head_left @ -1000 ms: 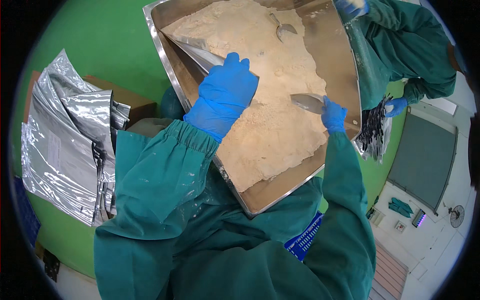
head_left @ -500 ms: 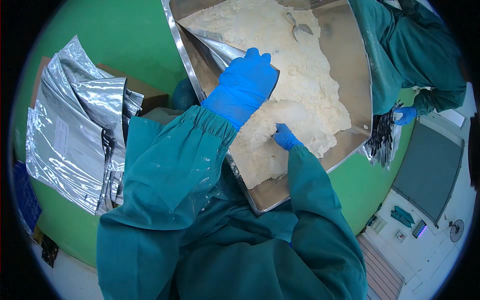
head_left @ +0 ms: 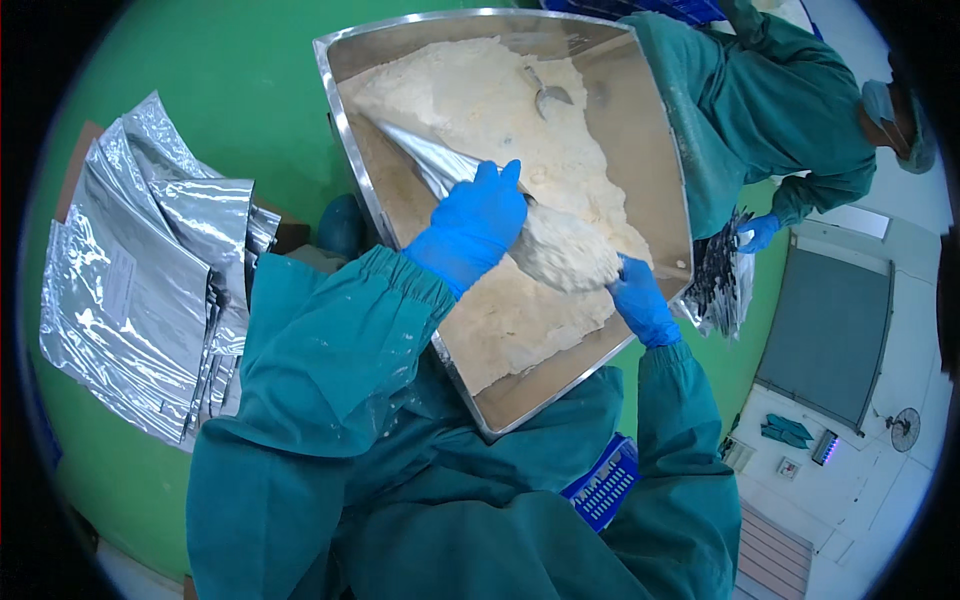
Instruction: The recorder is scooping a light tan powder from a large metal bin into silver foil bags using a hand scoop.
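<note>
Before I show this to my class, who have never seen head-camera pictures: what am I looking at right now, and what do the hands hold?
No machine here: these are a person's own hands in blue gloves. A fisheye camera worn on the head looks down, so straight edges bend. The left hand grips a silver bag over a metal tray. Pale powder is spread across the tray, and a small metal scoop lies on it. The right hand holds a tool bearing a heaped load of powder, which mostly hides the tool. More silver bags lie in a stack at left; at right is a co-worker in green.
</note>
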Tool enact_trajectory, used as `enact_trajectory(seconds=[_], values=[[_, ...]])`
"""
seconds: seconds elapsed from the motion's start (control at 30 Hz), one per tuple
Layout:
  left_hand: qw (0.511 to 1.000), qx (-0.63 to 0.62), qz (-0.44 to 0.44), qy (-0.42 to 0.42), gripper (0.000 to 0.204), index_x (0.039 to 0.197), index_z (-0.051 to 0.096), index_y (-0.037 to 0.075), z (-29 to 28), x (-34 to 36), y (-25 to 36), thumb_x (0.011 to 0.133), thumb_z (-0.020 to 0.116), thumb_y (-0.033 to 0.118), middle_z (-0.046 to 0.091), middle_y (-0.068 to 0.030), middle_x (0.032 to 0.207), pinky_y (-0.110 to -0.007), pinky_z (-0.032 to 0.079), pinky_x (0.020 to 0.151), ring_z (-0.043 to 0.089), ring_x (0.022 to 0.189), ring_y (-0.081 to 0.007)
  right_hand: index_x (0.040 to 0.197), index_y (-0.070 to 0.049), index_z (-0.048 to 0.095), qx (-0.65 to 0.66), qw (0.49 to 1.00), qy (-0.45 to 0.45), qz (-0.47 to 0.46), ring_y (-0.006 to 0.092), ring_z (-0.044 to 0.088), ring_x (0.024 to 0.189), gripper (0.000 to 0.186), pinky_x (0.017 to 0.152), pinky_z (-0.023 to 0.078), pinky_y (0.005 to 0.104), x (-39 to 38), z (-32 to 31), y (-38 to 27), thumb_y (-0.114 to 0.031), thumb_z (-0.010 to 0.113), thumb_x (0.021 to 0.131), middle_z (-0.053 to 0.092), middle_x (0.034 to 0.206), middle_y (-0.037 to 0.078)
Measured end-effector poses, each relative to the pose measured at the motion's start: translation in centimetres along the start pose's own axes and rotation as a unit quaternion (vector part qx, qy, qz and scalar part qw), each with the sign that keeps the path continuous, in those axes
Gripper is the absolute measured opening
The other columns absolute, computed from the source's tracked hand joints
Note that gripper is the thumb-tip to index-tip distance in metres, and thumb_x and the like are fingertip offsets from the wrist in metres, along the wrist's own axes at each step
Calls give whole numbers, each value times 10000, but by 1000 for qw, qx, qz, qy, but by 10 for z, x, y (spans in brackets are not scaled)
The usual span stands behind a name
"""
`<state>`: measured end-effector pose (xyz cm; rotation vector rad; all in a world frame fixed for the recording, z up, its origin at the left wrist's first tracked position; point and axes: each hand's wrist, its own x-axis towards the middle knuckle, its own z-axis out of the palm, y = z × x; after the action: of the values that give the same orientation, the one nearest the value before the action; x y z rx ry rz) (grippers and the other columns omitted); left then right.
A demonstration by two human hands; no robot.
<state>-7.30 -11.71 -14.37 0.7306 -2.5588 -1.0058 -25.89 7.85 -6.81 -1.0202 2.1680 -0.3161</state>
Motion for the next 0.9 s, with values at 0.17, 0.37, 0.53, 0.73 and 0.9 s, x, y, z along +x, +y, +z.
enact_trajectory(seconds=[0.17, 0.37, 0.53, 0.73, 0.9], values=[[999, -15, 43, 9, 296, 999, 546, 10, -1, 2, 11, 703, 565, 9, 369, -198, 1397, -442, 511, 728, 515, 974, -369, 892, -54, 623, -321, 933, 160, -24, 352, 633, 776, 197, 662, 495, 448, 39, 22, -86, -216, 584, 789, 649, 805, 179], [998, -36, 10, 48, 330, 1047, 543, -4, -11, 19, -2, 718, 557, 15, 385, -199, 1388, -444, 507, 749, 516, 956, -364, 1109, -70, 596, -415, 874, 252, 17, 306, 647, 729, 325, 590, 458, 472, 42, 19, -131, -90, 541, 789, 659, 805, 120], [994, 35, 15, 102, 396, 1102, 530, -6, -7, 23, -22, 706, 534, -23, 393, -187, 1389, -439, 493, 771, 511, 938, -360, 1220, -129, 568, -386, 870, 305, -26, 339, 645, 800, 416, 717, 445, 508, 17, -72, -25, -101, 545, 805, 668, 897, 154], [993, 21, 27, 113, 411, 1122, 527, 19, -9, 26, -29, 714, 529, -30, 422, -144, 1378, -409, 492, 826, 513, 998, -341, 1103, -160, 628, -437, 892, 17, 109, 278, 628, 962, 323, 826, 427, 544, 73, 39, 168, -236, 530, 804, 665, 1012, 90], [996, 15, 22, 87, 409, 1116, 530, 22, -14, 24, -22, 712, 531, -40, 436, -118, 1371, -403, 499, 826, 515, 1017, -323, 1132, -175, 619, -191, 969, -122, 102, 331, 578, 1068, 367, 934, 419, 476, 95, 220, 175, -299, 525, 800, 618, 1132, 147]])
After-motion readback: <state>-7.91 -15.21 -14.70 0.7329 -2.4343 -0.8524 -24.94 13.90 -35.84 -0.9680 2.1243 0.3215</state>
